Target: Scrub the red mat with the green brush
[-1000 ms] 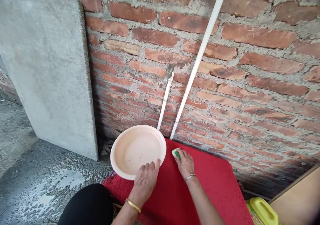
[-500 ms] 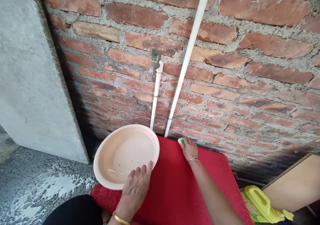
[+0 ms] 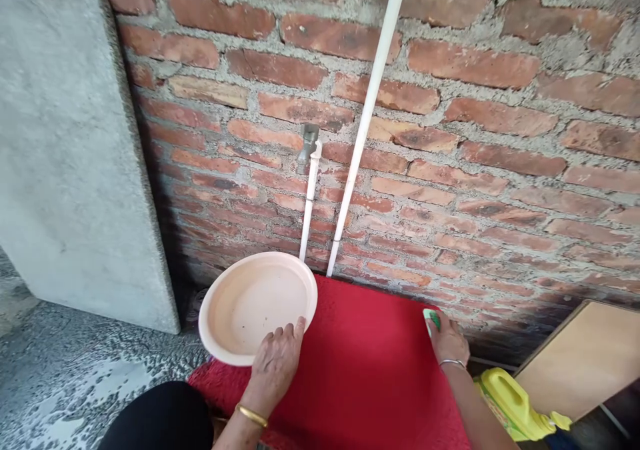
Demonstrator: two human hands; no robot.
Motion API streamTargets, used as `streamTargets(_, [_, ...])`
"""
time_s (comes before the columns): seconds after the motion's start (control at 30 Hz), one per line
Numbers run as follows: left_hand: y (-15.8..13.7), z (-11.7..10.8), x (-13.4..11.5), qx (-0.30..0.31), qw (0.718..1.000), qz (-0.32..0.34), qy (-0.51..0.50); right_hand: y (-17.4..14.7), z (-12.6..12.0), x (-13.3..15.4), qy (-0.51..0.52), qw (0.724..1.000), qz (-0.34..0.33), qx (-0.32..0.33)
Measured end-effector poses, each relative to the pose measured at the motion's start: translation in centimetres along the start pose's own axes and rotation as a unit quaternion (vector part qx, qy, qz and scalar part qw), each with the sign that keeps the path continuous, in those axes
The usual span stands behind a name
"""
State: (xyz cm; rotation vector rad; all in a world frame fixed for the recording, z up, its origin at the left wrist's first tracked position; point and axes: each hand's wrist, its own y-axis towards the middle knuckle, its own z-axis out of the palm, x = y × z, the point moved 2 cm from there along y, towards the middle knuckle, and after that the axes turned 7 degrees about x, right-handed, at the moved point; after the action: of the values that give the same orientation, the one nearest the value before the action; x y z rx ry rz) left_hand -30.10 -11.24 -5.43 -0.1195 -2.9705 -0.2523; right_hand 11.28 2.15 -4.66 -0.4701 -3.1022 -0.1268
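Note:
A pale pink plastic basin (image 3: 240,323) rests tilted at the left end of a red-covered surface (image 3: 365,370), with a few dark specks inside. My left hand (image 3: 277,360), with a gold bangle at its wrist, grips the basin's near right rim, thumb over the edge. At the far right corner of the red surface, my right hand (image 3: 450,343) is closed around a green and white sponge (image 3: 433,318). Only the sponge's left end shows beyond my fingers.
Behind the red surface rises a brick wall (image 3: 480,193) carrying a tap (image 3: 308,145) and a white pipe (image 3: 367,113). A grey slab (image 3: 85,157) leans at left above wet floor (image 3: 95,390). A yellow jug (image 3: 515,403) and a tan board (image 3: 583,357) stand at right.
My right hand has slid right along the back of the red surface with the sponge, from near the pipe to the far corner. My left hand keeps its grip on the basin.

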Motion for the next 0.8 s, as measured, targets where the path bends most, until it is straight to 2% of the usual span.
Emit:
streamTargets(0.1, [-0.1,-0.1,0.0,-0.021,1.0,0.001,0.015,-2.3,0.4,7.0,0.025,0.994,-0.109,-0.002])
streamTargets(0.2, [-0.2,0.2,0.0,-0.034,0.999,-0.002,0.021,-5.7,0.8,15.3,0.047,0.973,-0.225,0.004])
streamTargets(0.27, [-0.2,0.3,0.0,-0.041,0.999,-0.002,0.018,-8.0,1.1,20.2,0.055,0.959,-0.279,0.006])
streamTargets(0.33, [-0.2,0.4,-0.1,-0.051,0.999,-0.006,0.015,-9.9,1.4,23.8,0.056,0.948,-0.313,0.007])
streamTargets(0.4, [-0.2,0.4,-0.1,-0.051,0.999,-0.009,0.011,-11.0,1.7,25.7,0.05,0.943,-0.33,0.011])
streamTargets(0.47, [-0.1,0.3,-0.2,-0.046,0.999,-0.009,0.007,-11.3,1.9,26.0,0.04,0.943,-0.33,0.015])
streamTargets(0.57, [0.0,0.1,-0.2,-0.035,0.999,-0.005,-0.003,-10.5,2.2,24.0,0.02,0.953,-0.302,0.02])
streamTargets(0.67, [0.2,-0.1,-0.1,-0.02,1.0,-0.003,-0.018,-9.3,2.2,19.7,-0.005,0.969,-0.245,0.026])
streamTargets(0.8, [0.3,-0.2,-0.1,-0.011,0.999,0.0,-0.031,-8.6,2.5,11.7,-0.033,0.987,-0.158,0.027])
